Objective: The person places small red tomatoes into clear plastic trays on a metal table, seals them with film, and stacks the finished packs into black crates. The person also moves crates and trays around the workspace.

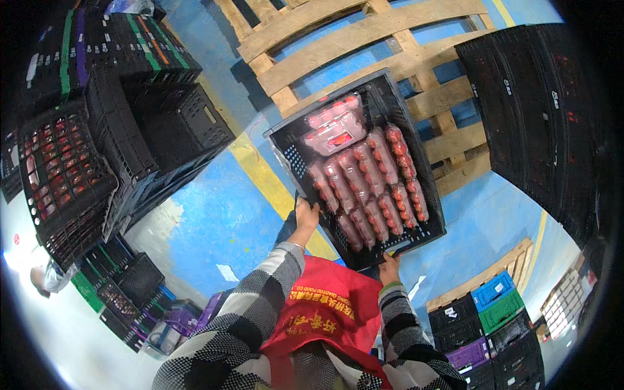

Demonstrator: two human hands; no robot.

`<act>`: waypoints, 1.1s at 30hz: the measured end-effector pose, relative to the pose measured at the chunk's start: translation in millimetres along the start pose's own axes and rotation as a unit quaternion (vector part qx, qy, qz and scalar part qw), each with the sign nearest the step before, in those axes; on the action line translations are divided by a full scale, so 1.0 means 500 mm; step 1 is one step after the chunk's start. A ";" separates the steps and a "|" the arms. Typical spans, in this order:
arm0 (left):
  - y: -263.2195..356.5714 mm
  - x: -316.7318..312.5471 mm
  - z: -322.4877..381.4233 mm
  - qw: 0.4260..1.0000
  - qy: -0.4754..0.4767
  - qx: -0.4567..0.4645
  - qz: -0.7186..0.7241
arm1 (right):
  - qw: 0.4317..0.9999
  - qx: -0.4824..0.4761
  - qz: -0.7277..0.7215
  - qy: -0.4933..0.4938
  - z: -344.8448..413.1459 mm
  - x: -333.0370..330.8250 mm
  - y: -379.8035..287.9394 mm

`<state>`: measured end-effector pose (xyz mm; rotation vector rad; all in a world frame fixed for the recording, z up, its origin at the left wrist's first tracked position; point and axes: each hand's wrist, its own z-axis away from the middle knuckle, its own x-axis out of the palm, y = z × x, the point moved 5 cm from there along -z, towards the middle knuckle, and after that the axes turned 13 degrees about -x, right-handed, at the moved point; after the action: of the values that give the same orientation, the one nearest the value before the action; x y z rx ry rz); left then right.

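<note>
A black plastic crate (419, 141) is held in front of my body, turned at an angle. My left hand (306, 217) grips its left side wall. My right hand (389, 268) is closed on the near end wall, by the handle slot. Inside lie several long clear packs of round red fruit (373, 170), set in two rows. Two wider, flatter packs (335, 129) lie crosswise at the far end, one with a printed label. The far end of the crate overlaps a wooden pallet (336, 53) in view; whether it touches the pallet, I cannot tell.
Tall black crates (531, 112) stand on the pallet's right. On my left are an open black crate (161, 114), a crate of red fruit (58, 165) and stacked crates (122, 46). More coloured crates (487, 326) stand lower right. A person (56, 278) is far left.
</note>
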<state>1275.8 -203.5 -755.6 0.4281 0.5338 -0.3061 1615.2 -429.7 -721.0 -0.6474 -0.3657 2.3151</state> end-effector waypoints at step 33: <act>0.498 -0.380 -0.439 0.988 0.070 -0.001 -0.139 | 0.951 -0.196 0.066 -0.230 0.002 0.695 -0.262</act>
<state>1123.6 147.4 -744.6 0.3756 0.7335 -0.5459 1466.5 -95.8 -785.3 -0.3096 -1.0474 2.5344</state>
